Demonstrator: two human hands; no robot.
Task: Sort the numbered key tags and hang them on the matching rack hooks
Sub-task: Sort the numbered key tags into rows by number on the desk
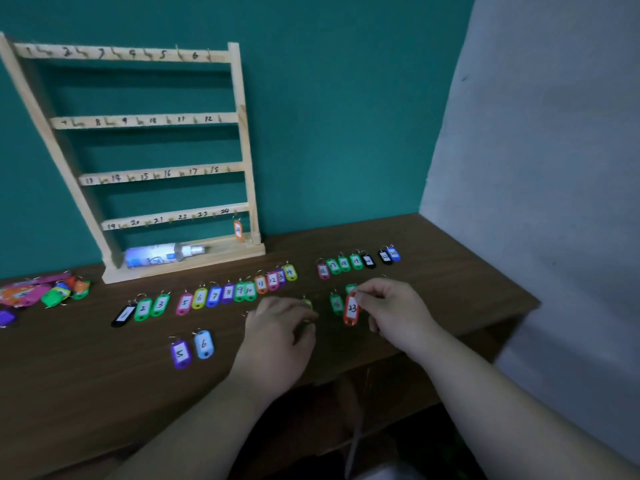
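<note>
Table (104,393): brown wood-grain top, flat and matt, and it carries everything. Rack (244,150): pale raw wood, an upright frame with four rails inked 1 to 24 and small metal hooks; by my count one hook is filled and twenty-three are bare, so hanging has barely begun. Left hand (280,327): knuckles up and fingers curled low over the table, with a yellowish tag at the fingertips; I cannot tell whether I am holding it. Right hand (394,310): thumb and fingers pinch the ring of tag 23 (351,308), which is orange plastic with a white paper label and is lifted just off the table, well short of the rack. Bottle (162,256): clear plastic with a blue label, lying on its side on the rack's base. Long row (207,296): glossy oblong tags 1 to 14 in mixed colours, each with a wire ring, laid in order; sorting looks largely done. Short row (356,262): the higher numbers, blurred. Pile (34,292): unsorted tags at the far left. Spares (180,353): a purple 5 and a blue 6, lying apart. Tag 16 (336,303): green, beside tag 23. Tag 24 (237,230): orange, hanging on the last hook.
</note>
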